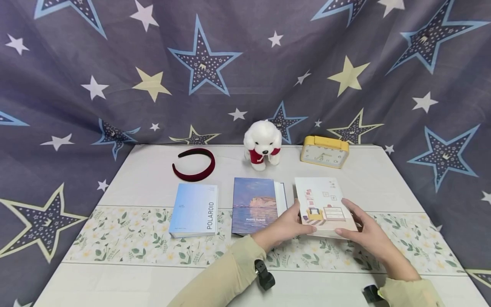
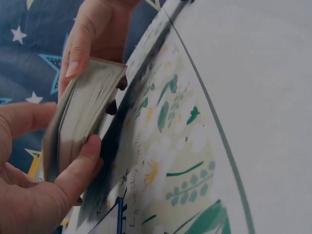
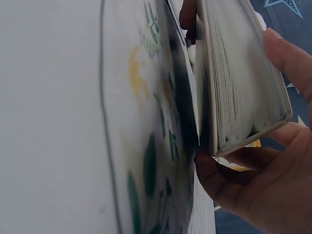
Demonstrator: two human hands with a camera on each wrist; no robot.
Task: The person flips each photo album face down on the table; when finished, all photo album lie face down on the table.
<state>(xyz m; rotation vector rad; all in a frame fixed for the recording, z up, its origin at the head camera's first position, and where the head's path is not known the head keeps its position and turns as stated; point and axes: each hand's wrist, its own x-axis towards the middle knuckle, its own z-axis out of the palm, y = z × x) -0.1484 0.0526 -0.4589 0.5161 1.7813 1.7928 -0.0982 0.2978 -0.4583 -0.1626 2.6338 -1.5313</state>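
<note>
Both hands grip a thick photo album (image 1: 322,198) with a white cover that shows a drawn room with a yellow armchair and a dresser. My left hand (image 1: 285,224) holds its left side, thumb over the lower edge. On the opposite side my right hand (image 1: 366,232) grips the right edge. In the left wrist view the album's page edges (image 2: 92,102) face the camera, between the two hands. The right wrist view has its lower cover (image 3: 212,97) raised off the table, with right fingers curled under the corner. A blue album marked PHOTO ALBUM (image 1: 253,204) lies just left of my left hand.
A light blue POLAROID album (image 1: 193,209) lies farther left on the floral band of the table (image 1: 134,281). Behind stand a dark red headband (image 1: 209,168), a white plush dog (image 1: 262,136) in red and a yellow clock (image 1: 325,151). A starry curtain (image 1: 126,76) hangs at the back.
</note>
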